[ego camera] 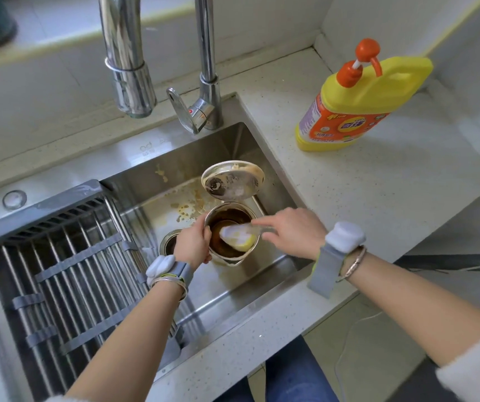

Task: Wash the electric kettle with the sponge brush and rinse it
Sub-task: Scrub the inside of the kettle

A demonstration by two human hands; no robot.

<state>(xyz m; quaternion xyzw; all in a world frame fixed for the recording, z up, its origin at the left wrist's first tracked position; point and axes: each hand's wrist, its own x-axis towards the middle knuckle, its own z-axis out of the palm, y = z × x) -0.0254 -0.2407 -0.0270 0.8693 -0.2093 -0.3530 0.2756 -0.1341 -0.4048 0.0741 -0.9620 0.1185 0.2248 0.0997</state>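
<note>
Gripping rim of round steel electric kettle [231,258] with left hand [193,244], fingers curled over edge; kettle stands in steel sink [262,274], hinged lid [233,179] open. Right hand [291,231] pinches handle of white-and-yellow sponge brush [237,235], head inside. Kettle likely rigid, wet, slippery; rim hold seems safest. Brush head soft.

Centre of frame: round steel electric kettle [230,239] in the stainless steel sink [262,274], its hinged lid [233,180] open behind it.
In kettle: white-and-yellow sponge brush [237,235].
Lower left: grey slatted drying rack [67,256] over the sink.
Top centre: chrome tap [128,62] behind the sink.
Upper right: yellow detergent pump bottle [357,105] on the speckled white counter [378,184].
</note>
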